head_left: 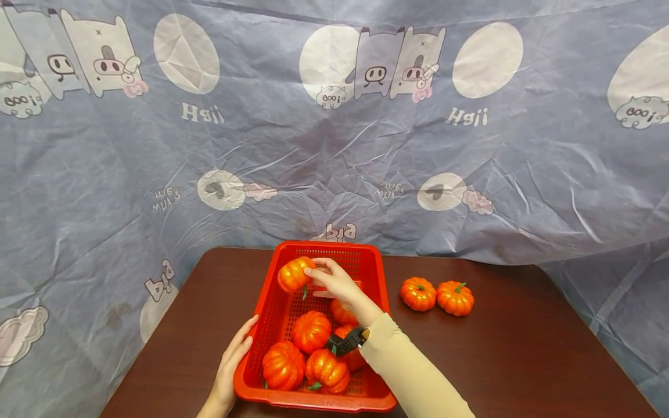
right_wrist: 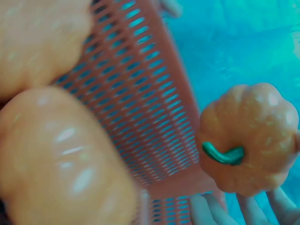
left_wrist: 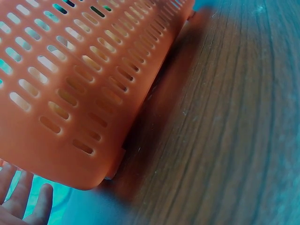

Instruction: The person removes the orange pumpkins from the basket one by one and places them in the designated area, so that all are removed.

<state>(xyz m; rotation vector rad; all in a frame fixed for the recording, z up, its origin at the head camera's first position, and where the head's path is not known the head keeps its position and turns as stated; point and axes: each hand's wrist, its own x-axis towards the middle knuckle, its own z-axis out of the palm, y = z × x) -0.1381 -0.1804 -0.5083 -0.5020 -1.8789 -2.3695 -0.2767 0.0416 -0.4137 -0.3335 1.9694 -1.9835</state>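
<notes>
My right hand (head_left: 337, 284) holds a small orange toy pumpkin (head_left: 294, 274) over the back left part of a red plastic basket (head_left: 313, 399). In the right wrist view the fingers (right_wrist: 248, 208) are curled against the pumpkin (right_wrist: 262, 117), and its green stem points into the basket. My left hand (head_left: 232, 363) rests against the basket's left side, fingers stretched along the rim. Several more pumpkins (head_left: 312, 331) lie in the front half of the basket, some partly hidden by my right wrist.
Two pumpkins, one (head_left: 418, 294) beside the other (head_left: 456, 298), sit on the dark brown table (head_left: 502, 360) right of the basket. A printed grey-blue cloth (head_left: 334, 151) hangs behind the table. A black strap (head_left: 347, 341) is around my right wrist.
</notes>
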